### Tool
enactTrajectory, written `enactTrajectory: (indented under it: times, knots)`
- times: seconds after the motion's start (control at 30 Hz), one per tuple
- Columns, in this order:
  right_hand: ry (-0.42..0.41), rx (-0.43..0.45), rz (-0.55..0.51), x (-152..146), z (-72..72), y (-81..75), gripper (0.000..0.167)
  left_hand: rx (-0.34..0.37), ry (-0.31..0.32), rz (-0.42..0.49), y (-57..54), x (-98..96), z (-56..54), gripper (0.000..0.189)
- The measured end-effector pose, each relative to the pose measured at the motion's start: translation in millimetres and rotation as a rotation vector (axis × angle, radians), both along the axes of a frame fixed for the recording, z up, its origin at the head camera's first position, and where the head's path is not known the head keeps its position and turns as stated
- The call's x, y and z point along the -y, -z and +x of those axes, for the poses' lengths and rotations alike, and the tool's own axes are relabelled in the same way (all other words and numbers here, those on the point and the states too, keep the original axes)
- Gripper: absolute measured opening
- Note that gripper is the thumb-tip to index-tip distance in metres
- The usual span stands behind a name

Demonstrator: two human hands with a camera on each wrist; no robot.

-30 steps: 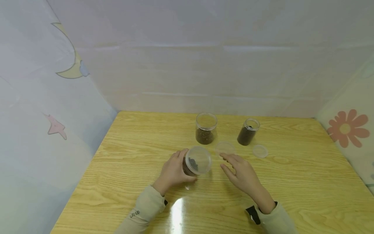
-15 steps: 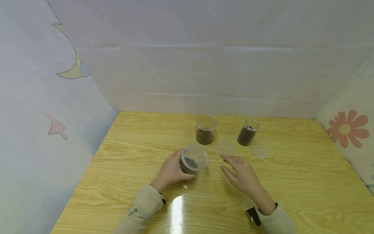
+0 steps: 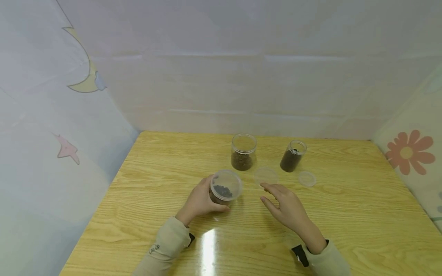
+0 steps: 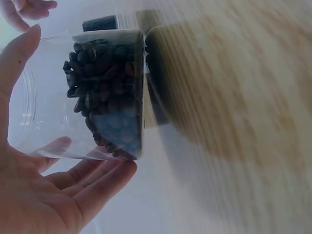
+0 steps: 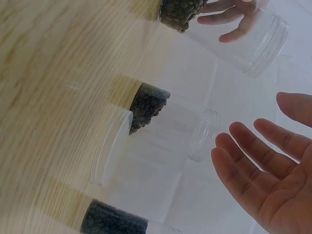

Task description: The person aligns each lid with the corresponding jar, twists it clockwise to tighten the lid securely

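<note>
Left hand: here it is [image 3: 197, 198], curled around the jar, thumb along one side and fingers round the other, the grip full and secure-looking.
Held jar: the wide, clear jar [image 4: 56, 97] sits in that grip at the front of the table [image 3: 148, 184], base at or barely above the wood; whether it touches, I cannot tell.
Beans: dark beans [image 4: 109, 92] lie banked in the lower part, so the weight should sit low and the load feel light to moderate; tip it and they would probably slide and rattle.
Lid: a translucent lid [image 3: 226, 182] appears to cover the mouth; how tightly, the pictures do not say.
Jar wall: smooth, glossy, probably thin plastic, stiff with a little give, more slippery than fragile.
Best hold: a broad wrap around the middle, I'd say, thumb opposite fingers, with no hard squeeze; leave the rim free.
Right hand: out to the side [image 3: 286, 207], fingers loosely extended and apart from the thumb, grasping nothing, well apart from the left.
Loose lids: the larger flat lid [image 3: 266, 175] lies just beyond the right fingertips, the small lid [image 3: 307, 178] farther right.
Back row: two lidless jars, one wide [image 3: 243, 149], one narrow [image 3: 293, 156], each with dark contents.
</note>
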State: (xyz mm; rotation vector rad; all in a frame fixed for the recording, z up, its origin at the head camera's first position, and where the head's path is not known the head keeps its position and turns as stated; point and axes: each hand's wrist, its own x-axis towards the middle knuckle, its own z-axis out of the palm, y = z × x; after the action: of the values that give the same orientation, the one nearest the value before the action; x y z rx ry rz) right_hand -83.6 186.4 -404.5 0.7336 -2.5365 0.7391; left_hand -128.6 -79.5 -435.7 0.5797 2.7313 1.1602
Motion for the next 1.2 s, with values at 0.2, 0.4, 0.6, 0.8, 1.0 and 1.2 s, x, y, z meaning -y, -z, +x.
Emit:
enactTrajectory:
  times: [0.2,0.4,0.6,0.8,1.0,1.2]
  knots:
    - [0.004,0.004,0.008,0,0.7,0.0,0.038,0.023,0.000,0.037,0.6,2.2,-0.8,0.103]
    - [0.003,0.009,0.007,0,0.8,-0.9,0.039,0.038,0.036,0.115,1.9,2.2,-1.7,0.099]
    - [0.000,-0.002,0.010,-1,1.3,-2.8,0.039,0.041,0.043,0.157,2.4,2.7,-2.2,0.097]
    - [0.002,-0.003,0.012,-1,1.2,-2.9,0.039,0.036,0.031,0.147,3.5,2.8,-3.0,0.098]
    - [0.005,0.004,0.011,-2,2.2,-1.9,0.039,0.002,0.031,0.133,5.6,2.9,-5.6,0.099]
    - [-0.001,0.011,0.006,-2,2.7,-0.2,0.039,-0.005,0.021,0.145,6.9,4.1,-10.1,0.099]
